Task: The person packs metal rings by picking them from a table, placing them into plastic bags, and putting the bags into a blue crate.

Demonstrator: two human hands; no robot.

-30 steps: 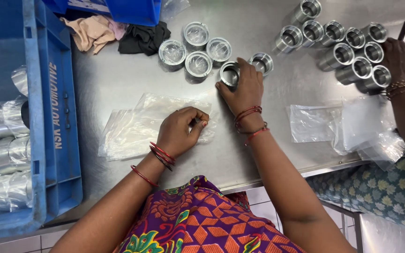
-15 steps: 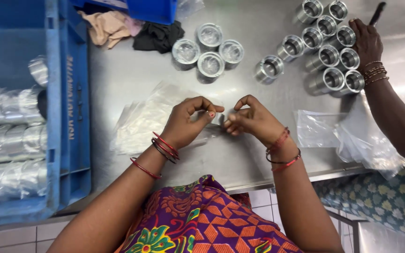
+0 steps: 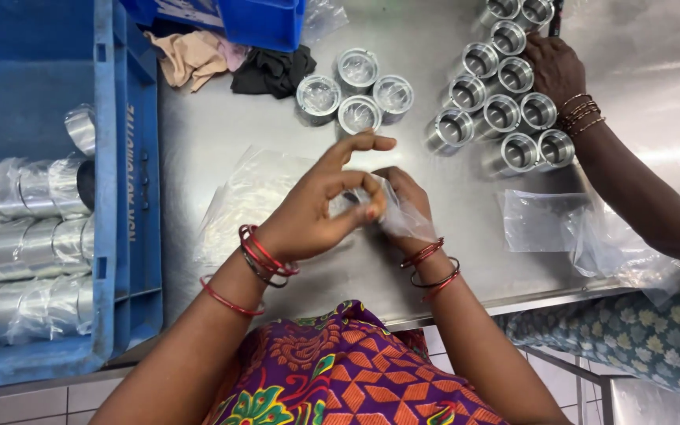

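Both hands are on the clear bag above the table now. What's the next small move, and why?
Probably spread the bag's mouth. The left hand and right hand pinch the bag between them, and whether a cylinder is inside can't be told. Bare cylinders stand just beyond, while those in the crate are already wrapped.

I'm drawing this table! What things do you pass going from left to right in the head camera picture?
Blue crate of wrapped metal cylinders → pile of clear bags → left hand → right hand → bare metal cups → another person's hand.
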